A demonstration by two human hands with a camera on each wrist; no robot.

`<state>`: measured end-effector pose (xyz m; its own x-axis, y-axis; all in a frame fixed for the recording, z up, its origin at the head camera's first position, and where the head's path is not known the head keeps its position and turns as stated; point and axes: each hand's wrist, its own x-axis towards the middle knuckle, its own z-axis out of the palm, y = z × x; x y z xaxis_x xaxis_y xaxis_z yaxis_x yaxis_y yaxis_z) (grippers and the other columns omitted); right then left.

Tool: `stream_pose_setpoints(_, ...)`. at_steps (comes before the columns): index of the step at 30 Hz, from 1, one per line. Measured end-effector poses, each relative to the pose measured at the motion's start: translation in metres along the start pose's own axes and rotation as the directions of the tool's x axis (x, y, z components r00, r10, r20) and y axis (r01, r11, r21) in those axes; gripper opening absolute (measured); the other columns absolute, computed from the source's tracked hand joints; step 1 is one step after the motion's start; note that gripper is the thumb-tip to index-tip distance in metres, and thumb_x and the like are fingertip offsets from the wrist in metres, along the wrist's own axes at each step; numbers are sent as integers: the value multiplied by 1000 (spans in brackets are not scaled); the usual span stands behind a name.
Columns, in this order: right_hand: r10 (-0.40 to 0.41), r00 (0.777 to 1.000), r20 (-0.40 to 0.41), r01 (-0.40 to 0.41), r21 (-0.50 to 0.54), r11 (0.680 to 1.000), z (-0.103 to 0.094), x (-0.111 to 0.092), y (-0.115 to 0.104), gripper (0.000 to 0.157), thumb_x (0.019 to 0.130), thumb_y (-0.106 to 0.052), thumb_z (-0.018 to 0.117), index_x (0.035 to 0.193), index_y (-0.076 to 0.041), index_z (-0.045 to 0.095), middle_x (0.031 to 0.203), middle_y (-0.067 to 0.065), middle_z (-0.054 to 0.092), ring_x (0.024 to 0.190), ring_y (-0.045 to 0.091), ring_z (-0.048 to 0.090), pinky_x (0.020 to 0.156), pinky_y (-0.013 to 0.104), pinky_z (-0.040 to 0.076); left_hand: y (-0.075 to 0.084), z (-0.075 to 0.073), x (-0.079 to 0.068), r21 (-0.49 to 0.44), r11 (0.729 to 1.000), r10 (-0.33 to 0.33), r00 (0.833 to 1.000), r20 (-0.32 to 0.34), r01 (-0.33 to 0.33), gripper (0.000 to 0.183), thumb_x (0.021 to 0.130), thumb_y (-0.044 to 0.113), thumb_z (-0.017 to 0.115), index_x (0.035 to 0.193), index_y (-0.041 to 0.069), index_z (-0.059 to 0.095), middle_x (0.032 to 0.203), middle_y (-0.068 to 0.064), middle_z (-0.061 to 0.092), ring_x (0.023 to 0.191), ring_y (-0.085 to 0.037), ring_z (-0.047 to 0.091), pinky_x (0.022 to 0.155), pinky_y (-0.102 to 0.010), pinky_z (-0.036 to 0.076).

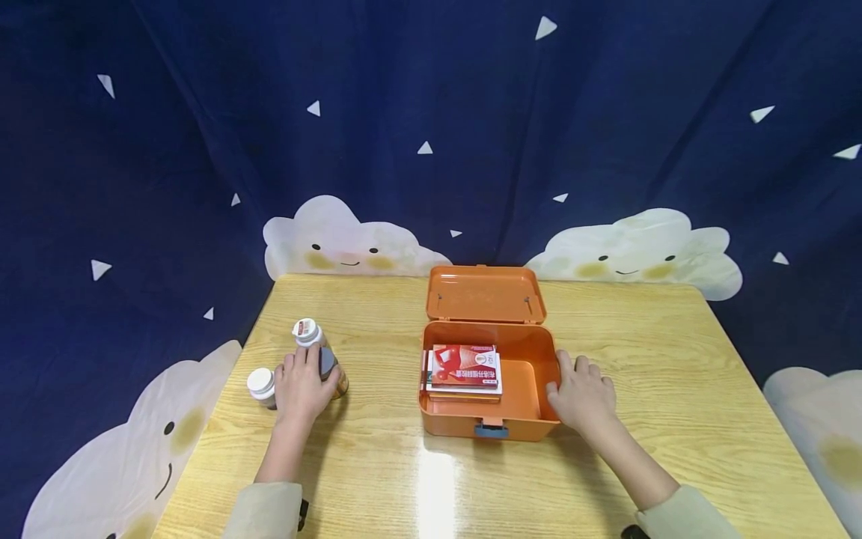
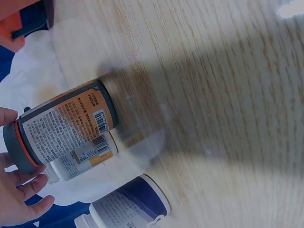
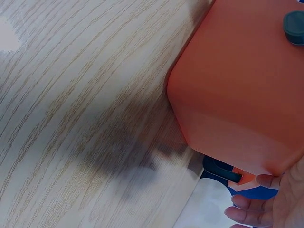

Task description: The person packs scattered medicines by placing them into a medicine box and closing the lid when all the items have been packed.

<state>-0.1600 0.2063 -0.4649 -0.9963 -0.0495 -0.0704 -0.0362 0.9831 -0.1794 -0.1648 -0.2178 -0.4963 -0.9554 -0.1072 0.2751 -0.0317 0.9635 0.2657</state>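
My left hand (image 1: 301, 385) grips a supplement bottle (image 2: 71, 123) by its dark grey cap, thumb on one side and fingers on the other. The bottle has an orange and white label and stands upright on the table. Close beside it are a taller white-capped bottle (image 1: 307, 332) behind and a short white bottle with a purple label (image 2: 135, 204) to the left. At the right wall of an open orange storage box (image 1: 488, 428), my right hand (image 1: 584, 393) holds the rim, thumb over the edge and fingers outside. Medicine boxes (image 1: 465, 367) lie stacked in its left half.
The box's lid (image 1: 485, 293) is folded back onto the wooden table (image 1: 377, 464). A blue-grey latch (image 1: 491, 431) sits on the box front. Behind the table hangs a dark blue curtain (image 1: 431, 97) with white clouds and triangles.
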Motion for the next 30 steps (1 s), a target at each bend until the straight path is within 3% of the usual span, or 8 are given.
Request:
stream_pose_setpoints(7, -2, 1000, -6, 2, 0, 1000, 0, 0, 0, 50, 84, -25, 47, 129, -5, 34, 106, 27, 45, 95, 45, 46, 69, 55, 37, 0, 1, 0, -5, 1000, 7, 1000, -21, -7, 54, 77, 35, 64, 117, 2, 50, 111, -25, 51, 99, -41, 47, 83, -53, 36)
stream_pose_setpoints(14, 3, 1000, 3, -3, -1, 1000, -1, 0, -1, 50, 85, -25, 47, 129, -5, 34, 106, 26, 45, 95, 45, 46, 69, 54, 37, 6, -2, 0, -14, 998, 52, 994, -93, -53, 56, 75, 35, 69, 115, 2, 51, 101, -24, 54, 90, -41, 51, 73, -51, 39)
stream_pose_setpoints(20, 6, 1000, 6, -6, 0, 1000, -1, 0, -1, 50, 85, -25, 47, 129, -5, 34, 106, 26, 45, 95, 45, 46, 70, 54, 37, 18, -12, 4, -4, 994, 106, 983, -152, -108, 56, 73, 35, 68, 114, 0, 53, 97, -22, 54, 87, -39, 52, 73, -50, 41)
stream_pose_setpoints(30, 8, 1000, 14, -8, 2, 1000, 0, 0, -1, 51, 85, -25, 47, 129, -5, 34, 108, 27, 45, 96, 45, 46, 70, 54, 37, 41, -29, 11, -12, 989, 145, 979, -146, -148, 56, 72, 34, 70, 115, 1, 54, 99, -21, 54, 90, -37, 53, 76, -49, 42)
